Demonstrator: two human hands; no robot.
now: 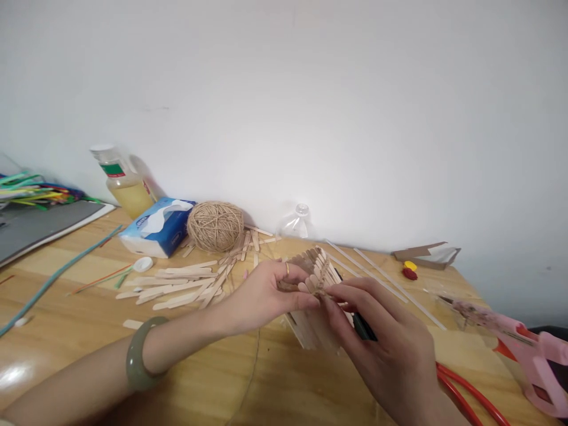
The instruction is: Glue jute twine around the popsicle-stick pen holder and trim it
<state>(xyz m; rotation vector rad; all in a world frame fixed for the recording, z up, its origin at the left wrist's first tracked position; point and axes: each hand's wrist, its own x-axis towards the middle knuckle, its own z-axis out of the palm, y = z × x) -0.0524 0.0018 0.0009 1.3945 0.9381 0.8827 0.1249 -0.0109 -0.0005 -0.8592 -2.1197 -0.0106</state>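
A small structure of wooden craft sticks (306, 326) stands in the middle of the table, with brown twine along its top edge. My left hand (275, 293) holds its near left top edge, the thumb pressed on the rim beside the twine and the fingers partly inside. My right hand (379, 322) pinches the twine (318, 292) at the same corner, thumb and index finger together. A thin strand of twine (256, 355) hangs down to the table's front. A dark object (364, 326) shows beneath my right hand, partly hidden.
Behind lie a twine ball (216, 226), tissue pack (158, 228), bottle (126, 189) and clear bottle top (298, 222). Loose sticks (177, 284) spread left. At right are clear glue sticks (399, 284), a pink glue gun (519, 349) and red handles (465, 390).
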